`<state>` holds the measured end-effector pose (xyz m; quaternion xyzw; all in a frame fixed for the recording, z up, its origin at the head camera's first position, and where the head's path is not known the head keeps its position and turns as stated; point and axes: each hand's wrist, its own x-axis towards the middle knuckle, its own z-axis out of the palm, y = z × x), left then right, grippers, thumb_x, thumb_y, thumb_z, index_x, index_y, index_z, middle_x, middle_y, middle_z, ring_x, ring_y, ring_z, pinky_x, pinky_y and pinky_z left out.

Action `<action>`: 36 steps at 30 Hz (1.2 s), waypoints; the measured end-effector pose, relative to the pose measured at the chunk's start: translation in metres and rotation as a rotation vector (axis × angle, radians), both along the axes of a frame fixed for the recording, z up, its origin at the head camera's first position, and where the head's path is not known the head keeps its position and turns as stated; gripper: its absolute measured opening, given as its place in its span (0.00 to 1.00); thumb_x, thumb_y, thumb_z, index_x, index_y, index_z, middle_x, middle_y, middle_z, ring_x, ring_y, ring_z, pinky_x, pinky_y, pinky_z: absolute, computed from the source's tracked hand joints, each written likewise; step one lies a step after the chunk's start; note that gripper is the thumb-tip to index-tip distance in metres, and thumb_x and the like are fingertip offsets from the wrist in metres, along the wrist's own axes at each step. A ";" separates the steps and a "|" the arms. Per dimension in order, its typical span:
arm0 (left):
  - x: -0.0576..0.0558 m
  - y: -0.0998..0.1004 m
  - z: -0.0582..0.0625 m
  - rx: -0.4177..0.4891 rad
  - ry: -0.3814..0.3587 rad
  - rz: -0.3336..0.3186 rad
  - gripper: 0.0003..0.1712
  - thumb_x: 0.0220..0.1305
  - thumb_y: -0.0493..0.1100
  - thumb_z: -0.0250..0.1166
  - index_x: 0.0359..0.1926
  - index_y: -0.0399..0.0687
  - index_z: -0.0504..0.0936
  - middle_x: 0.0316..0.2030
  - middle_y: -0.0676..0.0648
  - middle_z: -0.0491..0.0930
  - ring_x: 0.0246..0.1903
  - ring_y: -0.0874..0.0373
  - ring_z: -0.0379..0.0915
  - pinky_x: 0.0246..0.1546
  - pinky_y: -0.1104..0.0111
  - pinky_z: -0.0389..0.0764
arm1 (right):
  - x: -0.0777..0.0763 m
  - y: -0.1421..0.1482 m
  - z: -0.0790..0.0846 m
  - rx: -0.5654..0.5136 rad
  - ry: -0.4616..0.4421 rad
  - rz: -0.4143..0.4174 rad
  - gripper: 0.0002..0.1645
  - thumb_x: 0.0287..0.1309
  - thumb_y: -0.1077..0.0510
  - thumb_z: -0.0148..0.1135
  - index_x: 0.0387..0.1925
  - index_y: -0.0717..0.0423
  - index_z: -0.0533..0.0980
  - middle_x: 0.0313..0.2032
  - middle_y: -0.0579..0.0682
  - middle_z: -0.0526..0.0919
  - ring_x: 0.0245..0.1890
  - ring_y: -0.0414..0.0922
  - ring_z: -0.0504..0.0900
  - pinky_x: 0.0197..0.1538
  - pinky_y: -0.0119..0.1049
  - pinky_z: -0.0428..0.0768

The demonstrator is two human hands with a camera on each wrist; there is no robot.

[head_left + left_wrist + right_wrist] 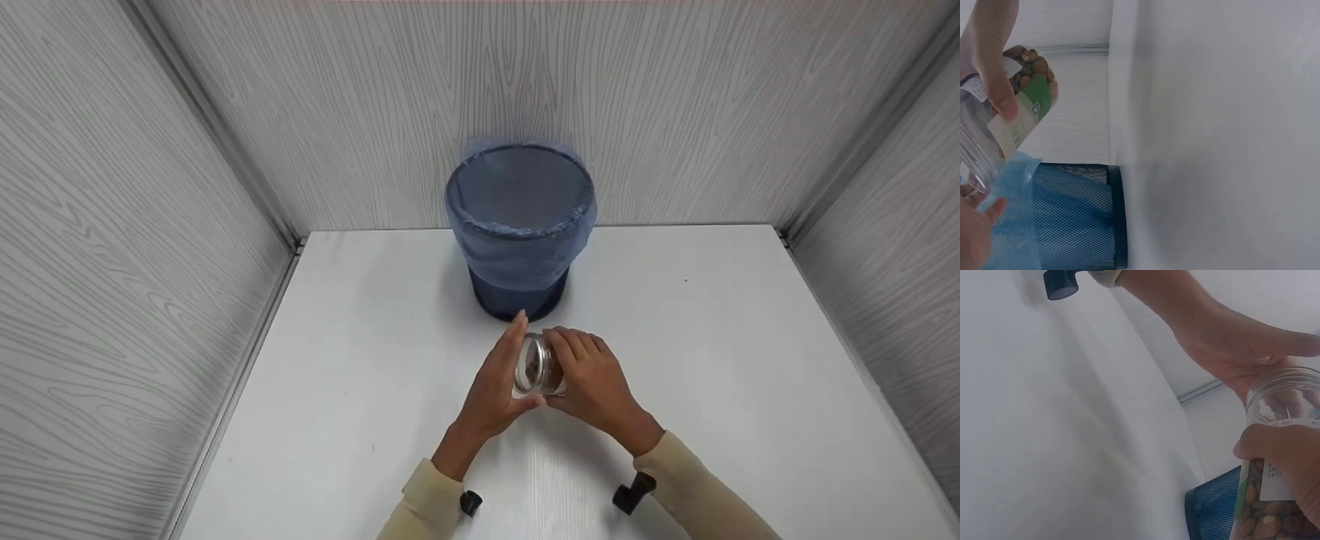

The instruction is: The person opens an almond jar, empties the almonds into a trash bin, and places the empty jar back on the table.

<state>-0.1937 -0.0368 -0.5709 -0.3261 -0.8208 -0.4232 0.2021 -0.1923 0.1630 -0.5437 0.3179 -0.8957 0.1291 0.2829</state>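
A clear jar [551, 369] with brown almonds [1266, 526] inside is held by my right hand [598, 384], thumb on one side and fingers on the other. It lies tilted, its round rim [531, 364] turned toward my left hand [491, 386]. That hand has its fingers straight and its thumb spread, palm facing the rim, fingertips right at the jar's edge. The left wrist view shows a green and cream label [1036, 98] on the jar and almonds gathered at the bottom end. My right thumb [1269, 441] presses on the jar near a white printed label [1278, 481].
A blue mesh bin [517, 289] stands just beyond my hands, lined with a translucent blue bag [525, 259] folded over its rim. White table surface [360, 390] surrounds it. Grey wood-grain panels [375, 112] rise at the back and both sides.
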 end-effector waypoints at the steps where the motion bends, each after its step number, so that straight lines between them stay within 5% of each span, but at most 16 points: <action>1: -0.001 -0.001 -0.001 -0.007 0.009 -0.019 0.64 0.61 0.84 0.45 0.82 0.45 0.45 0.80 0.46 0.46 0.77 0.50 0.48 0.73 0.53 0.59 | 0.000 0.000 0.000 -0.001 -0.001 -0.001 0.65 0.27 0.39 0.89 0.67 0.62 0.70 0.59 0.56 0.79 0.57 0.53 0.79 0.59 0.51 0.78; 11: -0.003 -0.005 -0.006 -0.041 0.040 -0.060 0.63 0.62 0.81 0.48 0.82 0.44 0.44 0.81 0.44 0.43 0.78 0.49 0.47 0.71 0.58 0.64 | 0.002 -0.001 -0.001 -0.016 0.002 0.011 0.65 0.28 0.38 0.89 0.67 0.62 0.69 0.58 0.56 0.79 0.57 0.53 0.79 0.59 0.51 0.78; 22: -0.004 -0.003 -0.003 -0.051 0.098 -0.008 0.55 0.66 0.76 0.51 0.80 0.45 0.53 0.77 0.44 0.57 0.74 0.50 0.58 0.66 0.59 0.70 | 0.002 0.001 -0.001 -0.006 -0.001 0.003 0.66 0.24 0.42 0.90 0.67 0.61 0.70 0.59 0.56 0.79 0.57 0.53 0.80 0.59 0.52 0.78; 27: -0.003 -0.002 -0.004 -0.037 0.074 0.018 0.54 0.65 0.75 0.56 0.79 0.46 0.57 0.74 0.45 0.62 0.72 0.52 0.61 0.65 0.58 0.72 | 0.002 0.001 -0.002 0.001 0.001 0.005 0.65 0.25 0.43 0.89 0.67 0.62 0.69 0.59 0.56 0.79 0.57 0.53 0.79 0.59 0.52 0.78; 33: -0.002 -0.001 -0.003 0.019 0.011 0.029 0.51 0.63 0.73 0.62 0.75 0.44 0.64 0.69 0.47 0.67 0.63 0.51 0.71 0.48 0.64 0.83 | 0.002 0.000 -0.002 0.017 0.003 -0.003 0.63 0.28 0.44 0.88 0.67 0.62 0.69 0.59 0.56 0.79 0.57 0.53 0.79 0.58 0.51 0.78; 36: -0.001 0.000 0.001 0.025 -0.023 0.050 0.50 0.62 0.71 0.65 0.73 0.45 0.66 0.67 0.49 0.69 0.61 0.53 0.72 0.51 0.63 0.82 | 0.002 0.000 -0.001 0.016 0.002 -0.002 0.62 0.29 0.45 0.87 0.67 0.62 0.69 0.59 0.56 0.79 0.57 0.53 0.79 0.59 0.51 0.78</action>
